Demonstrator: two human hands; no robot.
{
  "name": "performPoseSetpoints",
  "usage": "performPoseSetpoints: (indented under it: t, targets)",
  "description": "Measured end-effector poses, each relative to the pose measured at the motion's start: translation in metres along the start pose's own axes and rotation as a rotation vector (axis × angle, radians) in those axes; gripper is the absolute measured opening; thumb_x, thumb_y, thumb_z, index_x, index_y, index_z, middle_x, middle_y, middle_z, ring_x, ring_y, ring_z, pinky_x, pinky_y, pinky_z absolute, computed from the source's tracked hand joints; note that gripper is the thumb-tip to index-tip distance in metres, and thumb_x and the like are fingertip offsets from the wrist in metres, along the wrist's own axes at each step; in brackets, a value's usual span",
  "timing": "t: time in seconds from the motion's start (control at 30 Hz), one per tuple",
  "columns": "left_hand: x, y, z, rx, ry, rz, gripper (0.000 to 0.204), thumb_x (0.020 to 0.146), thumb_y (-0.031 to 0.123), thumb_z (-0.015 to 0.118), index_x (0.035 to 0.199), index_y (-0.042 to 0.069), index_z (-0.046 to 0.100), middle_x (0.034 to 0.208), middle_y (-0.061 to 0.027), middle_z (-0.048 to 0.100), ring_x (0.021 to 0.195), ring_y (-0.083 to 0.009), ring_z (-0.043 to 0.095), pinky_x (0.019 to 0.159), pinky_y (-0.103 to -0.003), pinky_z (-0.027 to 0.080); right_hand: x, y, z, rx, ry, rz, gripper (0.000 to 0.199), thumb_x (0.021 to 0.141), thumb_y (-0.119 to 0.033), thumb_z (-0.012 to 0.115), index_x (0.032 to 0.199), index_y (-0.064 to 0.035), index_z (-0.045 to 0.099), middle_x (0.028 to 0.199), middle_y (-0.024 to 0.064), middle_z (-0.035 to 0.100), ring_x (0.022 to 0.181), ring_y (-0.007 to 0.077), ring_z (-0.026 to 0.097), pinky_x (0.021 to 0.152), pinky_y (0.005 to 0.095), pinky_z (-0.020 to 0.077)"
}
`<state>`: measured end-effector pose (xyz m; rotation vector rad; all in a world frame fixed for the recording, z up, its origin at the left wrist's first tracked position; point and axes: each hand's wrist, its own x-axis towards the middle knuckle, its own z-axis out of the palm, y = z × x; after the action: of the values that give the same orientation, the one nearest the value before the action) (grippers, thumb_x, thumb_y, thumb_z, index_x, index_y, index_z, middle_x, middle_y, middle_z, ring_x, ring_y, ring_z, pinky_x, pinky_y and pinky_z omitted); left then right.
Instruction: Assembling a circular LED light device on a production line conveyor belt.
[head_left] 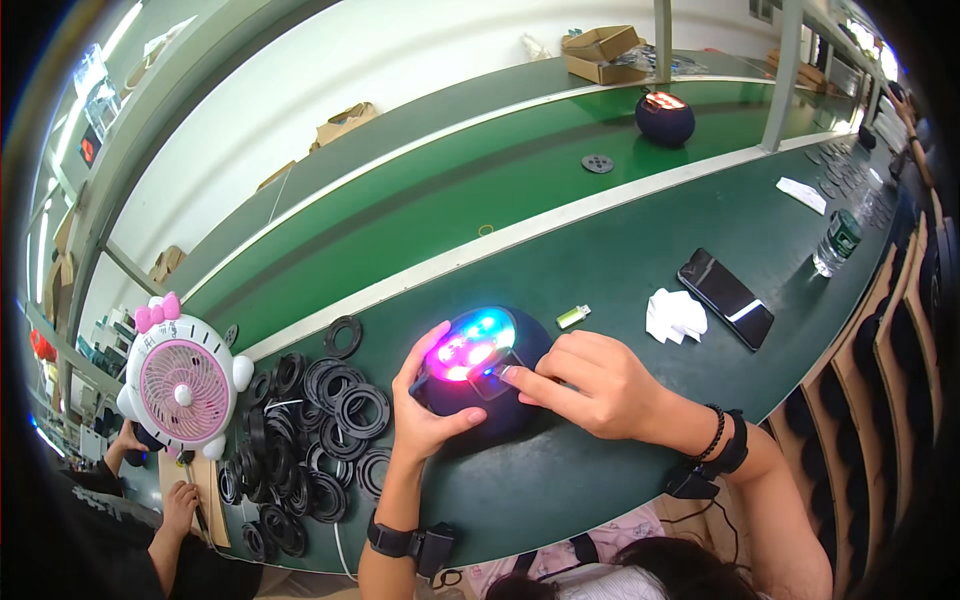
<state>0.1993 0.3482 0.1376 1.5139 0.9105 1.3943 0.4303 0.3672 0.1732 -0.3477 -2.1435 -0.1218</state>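
A round, dark blue speaker (505, 425) rests on the dark green table in front of me, its top panel lit pink, blue and white. My left hand (425, 425) grips its left side, thumb in front and fingers behind. At the panel's right edge, the thumb and forefinger of my right hand (605, 385) are pinched together beside a small dark rectangular part (490, 378). Whatever sits between those fingertips is too small to make out. Just beyond the right hand lies a green and white USB stick (573, 316).
Many black rings (360, 410) are heaped left of the speaker, beside a pink and white fan (182, 385). A phone (727, 298), crumpled paper (676, 315) and a bottle (837, 243) lie or stand rightward. Another lit speaker (664, 122) sits on the green belt (400, 220). A co-worker's hand (181, 505) shows lower left.
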Motion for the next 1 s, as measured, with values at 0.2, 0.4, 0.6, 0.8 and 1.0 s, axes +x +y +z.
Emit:
performPoseSetpoints:
  t: [0.2,0.4,0.6,0.8,1.0]
  targets:
    - [-0.001,0.002,0.001,0.004,0.024,-0.010,0.095,0.057,0.023,0.090,0.135,-0.004,0.044,0.125,-0.0146,0.057,0.115,-0.0225,0.056,0.102,-0.036,0.041,0.001,0.002,0.005,-0.043,0.034,-0.002,0.034,0.069,-0.007,0.074,0.102,0.0005,0.068,0.069,0.0038,0.054,0.061,0.0179,0.055,0.052,0.0307,0.0437]
    - [-0.004,-0.001,-0.001,0.022,0.024,0.001,0.092,0.058,0.020,0.089,0.135,-0.004,0.044,0.125,-0.0145,0.057,0.115,-0.0224,0.055,0.101,-0.035,0.042,0.000,0.001,0.013,-0.036,0.082,0.004,0.033,0.069,-0.007,0.073,0.101,0.0007,0.069,0.069,0.0039,0.054,0.060,0.0178,0.054,0.053,0.0312,0.0438]
    - [-0.001,-0.001,0.002,0.047,0.026,0.014,0.092,0.057,0.018,0.090,0.134,-0.003,0.045,0.125,-0.0145,0.056,0.115,-0.0227,0.055,0.101,-0.035,0.041,0.001,0.000,0.005,-0.147,0.008,0.001,0.031,0.067,-0.006,0.067,0.097,0.0011,0.068,0.075,0.0047,0.052,0.067,0.0178,0.054,0.058,0.0296,0.0469]
    - [0.002,-0.002,-0.001,0.213,0.028,0.109,0.087,0.056,0.020,0.090,0.131,-0.002,0.050,0.126,-0.0144,0.056,0.116,-0.0234,0.055,0.102,-0.036,0.041,0.006,-0.002,0.007,-0.218,-0.015,-0.001,0.034,0.066,-0.006,0.064,0.099,0.0029,0.066,0.076,0.0059,0.052,0.068,0.0197,0.054,0.060,0.0314,0.0478]
    - [-0.002,0.009,0.002,0.423,0.032,0.276,0.083,0.056,0.033,0.090,0.125,0.004,0.055,0.125,-0.0178,0.057,0.118,-0.0296,0.055,0.101,-0.041,0.042,0.012,-0.009,0.015,-0.160,-0.088,0.091,0.019,0.061,-0.011,0.067,0.075,-0.0015,0.058,0.084,0.0118,0.055,0.077,0.0316,0.055,0.067,0.0440,0.0441]
